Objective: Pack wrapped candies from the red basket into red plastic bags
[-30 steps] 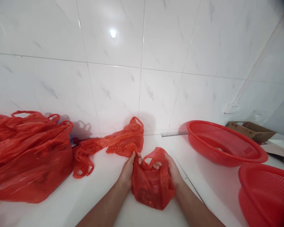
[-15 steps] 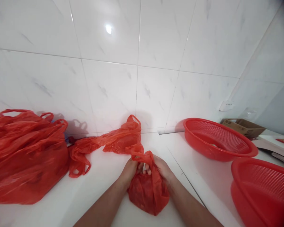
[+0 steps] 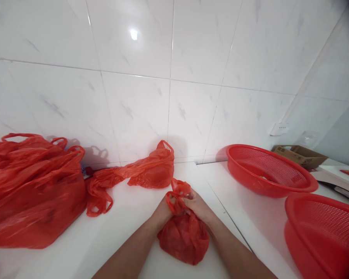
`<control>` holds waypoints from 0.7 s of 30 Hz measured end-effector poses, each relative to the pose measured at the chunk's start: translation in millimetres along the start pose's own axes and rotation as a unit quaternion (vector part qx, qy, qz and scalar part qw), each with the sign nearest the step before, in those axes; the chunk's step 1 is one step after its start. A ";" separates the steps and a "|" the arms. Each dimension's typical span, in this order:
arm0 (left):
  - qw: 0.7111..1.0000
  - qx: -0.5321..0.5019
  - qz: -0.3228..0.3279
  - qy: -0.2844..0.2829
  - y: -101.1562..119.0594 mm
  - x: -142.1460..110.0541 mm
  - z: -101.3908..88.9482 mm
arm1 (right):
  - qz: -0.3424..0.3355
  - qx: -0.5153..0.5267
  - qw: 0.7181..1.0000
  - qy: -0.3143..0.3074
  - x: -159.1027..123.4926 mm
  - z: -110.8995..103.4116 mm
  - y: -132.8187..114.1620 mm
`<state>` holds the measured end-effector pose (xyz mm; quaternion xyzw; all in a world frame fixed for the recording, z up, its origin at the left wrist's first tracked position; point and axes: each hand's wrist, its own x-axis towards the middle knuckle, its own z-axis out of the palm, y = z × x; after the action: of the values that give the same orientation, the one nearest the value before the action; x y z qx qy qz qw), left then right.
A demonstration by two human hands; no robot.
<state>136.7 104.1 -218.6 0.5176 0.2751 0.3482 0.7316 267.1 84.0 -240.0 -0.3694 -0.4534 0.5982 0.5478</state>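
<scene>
A filled red plastic bag [image 3: 183, 238] rests on the white tabletop between my forearms. Its neck is bunched together, and its loop handles cross above it. My left hand [image 3: 163, 209] closes on the neck from the left, its fingers mostly hidden behind the plastic. From the right, my right hand [image 3: 196, 205] grips the gathered handles, fingers bent around them. What lies inside the bag cannot be made out through the plastic.
Crumpled red bags [image 3: 151, 166] lie by the tiled wall, and a large red bag [image 3: 31, 205] fills the left side. Two red plastic baskets [image 3: 267, 190] stand on the right. Behind them are a cardboard box [image 3: 304, 157] and a white device [image 3: 334, 178].
Both hands have drawn the bag's opening together. The handles, which stood apart with a gap between them, now cross over the bunched neck. The bag has stayed in place.
</scene>
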 end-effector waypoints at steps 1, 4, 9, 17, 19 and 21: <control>1.000 0.009 -0.005 -0.013 0.6 0.2 -0.2 | 0.004 -0.012 1.000 0.008 -0.3 -0.3 0.5; 0.998 0.020 -0.017 -0.056 3.3 0.0 -5.0 | 0.020 -0.020 0.998 0.054 0.5 -2.2 -0.3; 0.994 -0.018 0.010 -0.107 9.0 -5.5 -12.3 | 0.007 -0.023 0.995 0.099 4.4 -2.5 -2.0; 0.997 -0.038 -0.027 0.064 -6.7 1.6 -7.1 | 0.001 -0.076 0.992 0.100 4.0 2.9 4.1; 0.994 -0.057 -0.033 0.082 -8.2 2.9 -8.9 | 0.002 -0.034 0.997 0.062 0.8 1.7 0.6; 0.992 -0.074 -0.032 0.093 -7.7 2.9 -11.5 | 0.001 0.015 1.000 0.018 -3.3 -0.9 -2.9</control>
<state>131.5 111.2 -229.6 0.4187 0.3316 0.3905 0.7498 269.3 80.8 -237.7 -0.3725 -0.4340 0.5990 0.5604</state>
